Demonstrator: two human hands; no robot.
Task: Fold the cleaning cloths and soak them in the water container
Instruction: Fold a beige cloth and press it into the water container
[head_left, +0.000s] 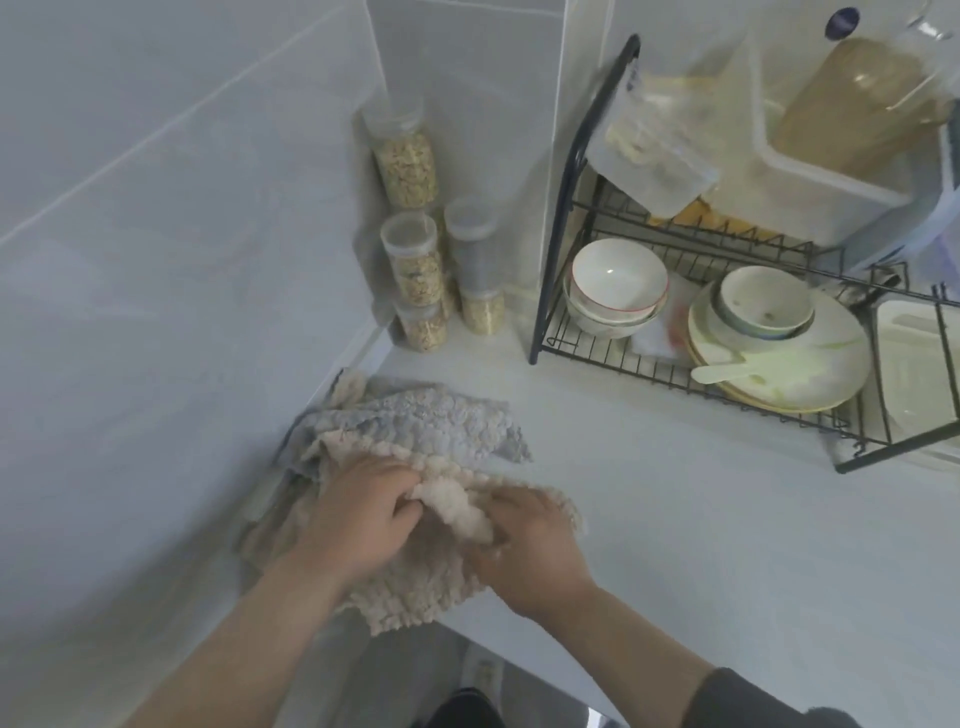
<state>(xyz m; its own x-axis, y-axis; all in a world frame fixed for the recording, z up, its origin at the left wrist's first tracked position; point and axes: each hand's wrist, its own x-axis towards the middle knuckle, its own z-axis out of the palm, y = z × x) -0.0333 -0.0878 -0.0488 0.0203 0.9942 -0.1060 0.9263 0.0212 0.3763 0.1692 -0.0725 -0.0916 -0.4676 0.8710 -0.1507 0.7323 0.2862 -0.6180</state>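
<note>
Early yet, judging by the lay of things. Both hands at work on the beige cloth (415, 587) at the front left corner of the counter (675, 519), with its near edge hanging over the counter's front edge. Left hand (358, 512) pinching a raised ridge of that cloth between curled fingers and thumb; right hand (524, 545) gripping the same ridge from the other side, fingers curled into the pile. Probably partway through a first fold, with nothing lying flat and squared. Just behind, along the counter's left edge by the wall, a grey cloth (441, 421), spread loose and rumpled, partly under the beige one and not yet folded. Soaking not begun: both cloths on the counter, neither in water. Hard to say which vessel is meant for the water; perhaps the white tub (810, 182) on the upper shelf of the dish rack (597, 348) at the back right, contents impossible to tell. Left to do: finish this fold, fold the grey one, soak both.
</note>
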